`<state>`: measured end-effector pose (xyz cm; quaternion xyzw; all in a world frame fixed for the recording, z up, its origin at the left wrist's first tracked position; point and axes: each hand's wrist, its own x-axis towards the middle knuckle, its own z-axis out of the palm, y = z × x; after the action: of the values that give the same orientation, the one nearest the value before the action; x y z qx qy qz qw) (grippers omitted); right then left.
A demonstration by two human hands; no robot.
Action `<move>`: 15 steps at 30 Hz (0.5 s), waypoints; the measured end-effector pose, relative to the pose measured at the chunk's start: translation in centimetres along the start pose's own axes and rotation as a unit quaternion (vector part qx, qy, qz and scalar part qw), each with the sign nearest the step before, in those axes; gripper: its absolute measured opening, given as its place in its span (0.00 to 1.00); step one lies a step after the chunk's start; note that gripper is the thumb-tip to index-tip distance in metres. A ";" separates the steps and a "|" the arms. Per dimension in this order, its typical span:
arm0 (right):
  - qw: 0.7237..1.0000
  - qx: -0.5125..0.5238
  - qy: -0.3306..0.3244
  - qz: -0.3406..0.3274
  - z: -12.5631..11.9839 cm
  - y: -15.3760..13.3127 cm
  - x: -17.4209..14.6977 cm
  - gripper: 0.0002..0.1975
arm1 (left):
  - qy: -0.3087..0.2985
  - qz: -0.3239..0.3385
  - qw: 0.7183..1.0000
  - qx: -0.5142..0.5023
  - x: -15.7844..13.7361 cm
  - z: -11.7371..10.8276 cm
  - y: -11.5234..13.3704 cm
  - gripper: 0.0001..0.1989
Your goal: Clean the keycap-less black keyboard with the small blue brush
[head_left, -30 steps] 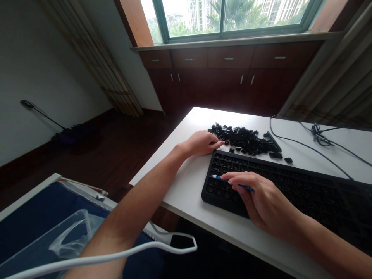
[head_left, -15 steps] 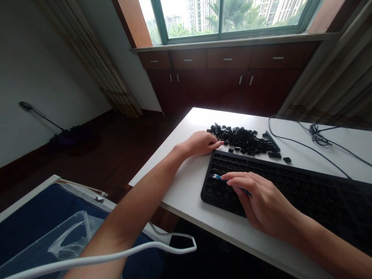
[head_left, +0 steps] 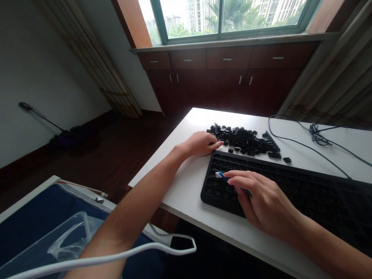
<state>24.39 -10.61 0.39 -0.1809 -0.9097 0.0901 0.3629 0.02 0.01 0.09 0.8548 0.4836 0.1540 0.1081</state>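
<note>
R hand (head_left: 263, 193) pinched shut on blue brush (head_left: 223, 176), bristles at the kbd's (head_left: 319, 197) L end; can't tell if they touch the sockets. L hand (head_left: 202, 143) loosely curled, resting on tabletop (head_left: 186, 186) just off the kbd's far L corner, against the near-L edge of the keycaps (head_left: 244, 138); can't tell if it has hold of any.

Kbd lies nr the tabletop's front edge, only a strip of white btwn; R end runs out of view. Keycaps piled just beyond its far edge, a few loose ones in the gap, so little room there. More room L: white surface btwn L forearm & kbd, plus a wedge out to the L edge. Cable (head_left: 314, 128) loops R of the pile, taking up some of the far R side. Cabinet (head_left: 197, 89) stands past the far edge.
</note>
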 end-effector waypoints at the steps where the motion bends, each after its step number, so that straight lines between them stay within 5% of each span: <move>1: 1.000 0.000 0.000 0.002 0.0 0.0 0.0 0.16 | 0.001 0.000 1.000 0.001 0.0 0.0 0.0 0.29; 15: 1.000 -0.016 -0.010 -0.016 -0.5 0.0 -0.1 0.19 | 0.005 0.005 1.000 0.001 0.0 0.1 0.0 0.29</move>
<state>24.79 -10.64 0.69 -0.1708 -0.9173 0.0716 0.3526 0.04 0.02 0.03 0.8567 0.4796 0.1589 0.1042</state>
